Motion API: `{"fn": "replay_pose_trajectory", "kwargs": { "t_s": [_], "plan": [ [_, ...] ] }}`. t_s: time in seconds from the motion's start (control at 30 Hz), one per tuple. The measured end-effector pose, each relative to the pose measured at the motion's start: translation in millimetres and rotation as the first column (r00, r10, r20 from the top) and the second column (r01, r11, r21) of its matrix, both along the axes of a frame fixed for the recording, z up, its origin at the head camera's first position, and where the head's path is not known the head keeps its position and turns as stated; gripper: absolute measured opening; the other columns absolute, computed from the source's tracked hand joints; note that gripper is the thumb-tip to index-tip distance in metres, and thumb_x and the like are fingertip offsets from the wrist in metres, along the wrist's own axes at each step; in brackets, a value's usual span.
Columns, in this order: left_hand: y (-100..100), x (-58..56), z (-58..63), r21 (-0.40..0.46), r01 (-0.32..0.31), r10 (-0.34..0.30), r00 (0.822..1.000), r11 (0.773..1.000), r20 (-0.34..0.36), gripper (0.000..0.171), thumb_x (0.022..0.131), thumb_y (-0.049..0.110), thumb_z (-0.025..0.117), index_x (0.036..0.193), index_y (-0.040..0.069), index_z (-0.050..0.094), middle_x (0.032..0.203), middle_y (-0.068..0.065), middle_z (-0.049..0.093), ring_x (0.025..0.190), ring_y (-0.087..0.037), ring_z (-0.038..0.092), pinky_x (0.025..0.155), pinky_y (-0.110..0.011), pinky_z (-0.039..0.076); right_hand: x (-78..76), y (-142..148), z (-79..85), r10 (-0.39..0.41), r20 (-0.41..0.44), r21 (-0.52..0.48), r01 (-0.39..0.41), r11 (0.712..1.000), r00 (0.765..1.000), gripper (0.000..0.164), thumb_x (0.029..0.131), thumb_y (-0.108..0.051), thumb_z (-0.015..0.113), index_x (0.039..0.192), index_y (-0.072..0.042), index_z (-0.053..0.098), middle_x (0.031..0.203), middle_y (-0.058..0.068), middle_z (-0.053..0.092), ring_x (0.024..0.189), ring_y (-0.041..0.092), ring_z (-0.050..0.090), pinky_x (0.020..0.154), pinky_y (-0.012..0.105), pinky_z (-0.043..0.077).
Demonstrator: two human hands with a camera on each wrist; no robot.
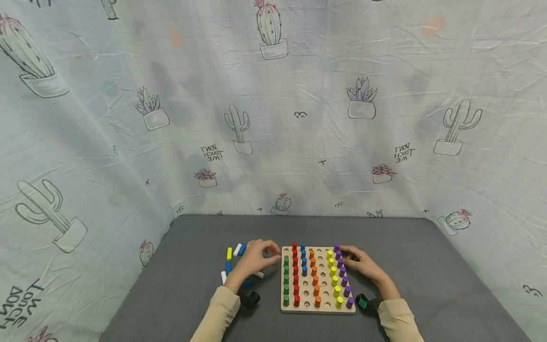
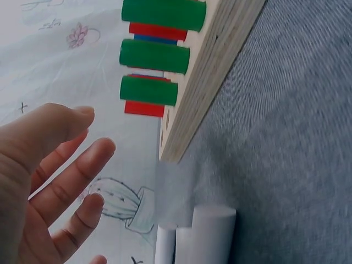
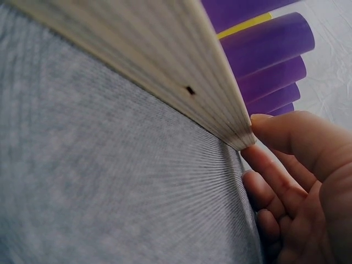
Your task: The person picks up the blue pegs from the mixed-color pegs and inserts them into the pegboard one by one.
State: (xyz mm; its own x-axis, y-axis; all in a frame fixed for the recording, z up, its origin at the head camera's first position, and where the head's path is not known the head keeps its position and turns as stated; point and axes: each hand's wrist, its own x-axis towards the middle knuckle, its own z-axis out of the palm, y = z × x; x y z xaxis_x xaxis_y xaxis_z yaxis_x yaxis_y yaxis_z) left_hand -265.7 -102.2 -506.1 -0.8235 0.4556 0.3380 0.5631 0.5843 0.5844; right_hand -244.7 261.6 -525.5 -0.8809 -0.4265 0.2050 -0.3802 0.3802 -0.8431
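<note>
A wooden pegboard (image 1: pixel 290 310) lies flat on the table, with columns of green (image 1: pixel 286 280), red (image 1: pixel 296 270), blue (image 1: pixel 304 262), orange (image 1: pixel 315 280), yellow (image 1: pixel 335 280) and purple pegs (image 1: pixel 344 281) upright in it. Bare holes show among them. My left hand (image 1: pixel 255 256) hovers beside the far left corner, apart from the board; its fingers (image 2: pixel 88 165) are loosely bent and hold nothing. At the far right corner, my right hand (image 1: pixel 362 264) grips the board's edge (image 3: pixel 236 124) between thumb and fingers, beside the purple pegs (image 3: pixel 275 47).
Loose pegs lie left of the board around and partly behind the left hand: a yellow peg (image 1: pixel 229 253), white pegs (image 1: pixel 237 250) and blue pegs (image 1: pixel 228 267). White pegs (image 2: pixel 214 236) also show in the left wrist view. A cactus-print curtain (image 1: pixel 273 142) rises behind the grey table (image 1: pixel 192 304).
</note>
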Motion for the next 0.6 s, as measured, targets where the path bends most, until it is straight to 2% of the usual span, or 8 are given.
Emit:
{"fn": "replay_pose_trajectory", "kwargs": {
  "t_s": [0.23,0.4,0.6],
  "plan": [
    [-11.5,-4.2,-4.2,-0.021,-0.015,0.014,1.0,1.0,-0.009,0.009,0.084,0.028,0.069,0.091,0.022,0.066,0.084,0.016,0.062,0.078,-0.014,0.054,0.094,-0.052,0.029,-0.5,0.2,-0.6,-0.002,0.01,0.001,0.002,1.0,1.0,0.04,0.093,-0.003,0.052,0.128,0.014,0.043,0.109,0.029,0.049,0.078,0.006,0.048,0.062,0.022,0.04],
    [-19.6,-6.0,-5.2,-0.012,-0.03,0.03,1.0,0.999,-0.008,0.007,0.083,0.028,0.069,0.089,0.028,0.064,0.085,0.015,0.063,0.08,-0.017,0.056,0.094,-0.053,0.028,-0.4,-0.2,-0.2,-0.006,0.016,0.0,0.006,1.0,1.0,0.04,0.092,-0.002,0.052,0.128,0.015,0.043,0.109,0.029,0.049,0.078,0.007,0.048,0.062,0.022,0.04],
    [-28.5,-5.6,-5.6,-0.018,-0.071,0.071,0.997,0.997,-0.02,0.009,0.083,0.029,0.07,0.089,0.026,0.065,0.085,0.012,0.064,0.08,-0.018,0.054,0.093,-0.054,0.028,0.5,-0.9,0.5,-0.002,0.008,-0.003,0.002,1.0,1.0,0.04,0.092,-0.002,0.052,0.127,0.015,0.043,0.109,0.029,0.049,0.078,0.008,0.048,0.062,0.022,0.041]
  ]
}}
